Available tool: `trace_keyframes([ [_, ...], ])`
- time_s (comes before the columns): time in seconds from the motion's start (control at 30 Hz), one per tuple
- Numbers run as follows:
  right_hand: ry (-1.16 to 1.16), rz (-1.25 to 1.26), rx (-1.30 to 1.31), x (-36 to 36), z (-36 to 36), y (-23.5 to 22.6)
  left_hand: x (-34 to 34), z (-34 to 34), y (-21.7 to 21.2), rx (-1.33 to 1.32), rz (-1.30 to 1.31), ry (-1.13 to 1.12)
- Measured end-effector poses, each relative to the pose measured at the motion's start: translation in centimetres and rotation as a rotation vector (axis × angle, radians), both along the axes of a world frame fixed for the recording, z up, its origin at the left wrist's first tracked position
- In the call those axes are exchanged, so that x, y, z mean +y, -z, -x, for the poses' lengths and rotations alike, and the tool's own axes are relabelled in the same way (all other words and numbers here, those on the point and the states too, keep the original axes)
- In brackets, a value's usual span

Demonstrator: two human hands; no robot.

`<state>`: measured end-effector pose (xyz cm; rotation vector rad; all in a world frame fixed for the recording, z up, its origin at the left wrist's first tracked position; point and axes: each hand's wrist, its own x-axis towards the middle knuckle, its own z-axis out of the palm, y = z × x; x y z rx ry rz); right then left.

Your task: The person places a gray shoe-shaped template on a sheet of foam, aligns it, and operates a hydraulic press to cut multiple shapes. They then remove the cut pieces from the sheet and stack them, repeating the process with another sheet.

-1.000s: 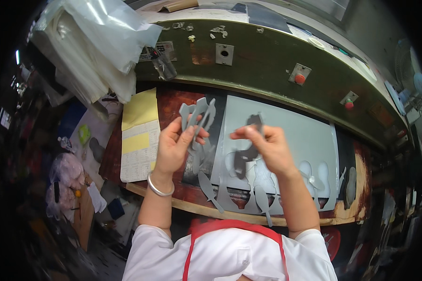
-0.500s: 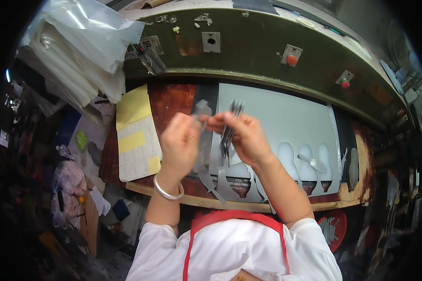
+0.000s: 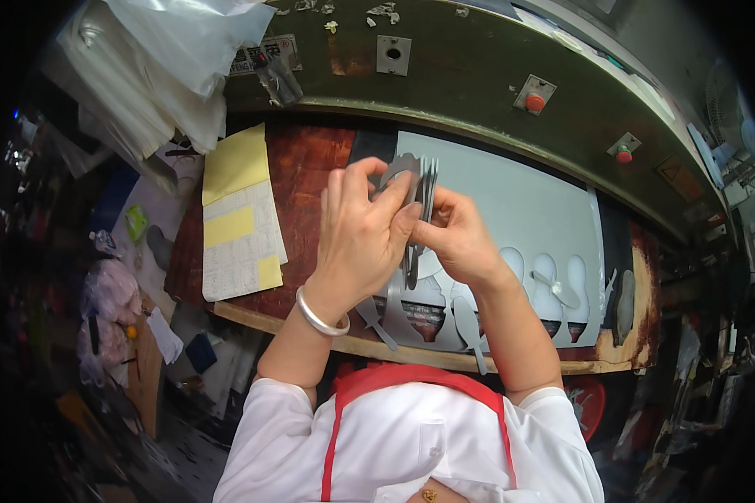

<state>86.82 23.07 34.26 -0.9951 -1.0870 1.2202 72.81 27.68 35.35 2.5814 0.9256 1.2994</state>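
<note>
Before the green panel (image 3: 461,71), over our reddish table (image 3: 310,168) and pale sheet (image 3: 512,197) (notepad (image 3: 239,180) leftward), our left hand (image 3: 365,222) and right hand (image 3: 461,239) pinch stacked gray pieces (image 3: 428,180).

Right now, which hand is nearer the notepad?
Left. The left hand is to the right of the notepad, not touching it; the right hand is farther right, over the grey sheet.

The grey sheet (image 3: 537,201) leaves open passage over its far right; the hand-held stack of grey cutouts (image 3: 429,178) obstructs its left side, and the green machine beam (image 3: 461,75) bars the way beyond.
</note>
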Motion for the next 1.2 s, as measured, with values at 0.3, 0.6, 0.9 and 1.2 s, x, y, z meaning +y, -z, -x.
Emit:
trace_keyframes([
  [0.3,0.025,-0.116,0.453,0.4,-1.1,-2.0,0.4,1.4,1.6,-0.343,0.522,0.275],
  [0.6,0.179,-0.062,0.449,1.1,-1.2,-0.8,-0.3,1.2,3.9,-0.179,0.509,0.267],
  [0.9,0.036,-0.076,0.155,1.7,-2.8,-0.2,0.9,4.0,1.4,-0.129,1.241,0.554],
  [1.2,-0.126,-0.06,0.327,1.0,-0.9,0.3,-0.7,4.9,1.2,0.13,0.317,0.209],
])
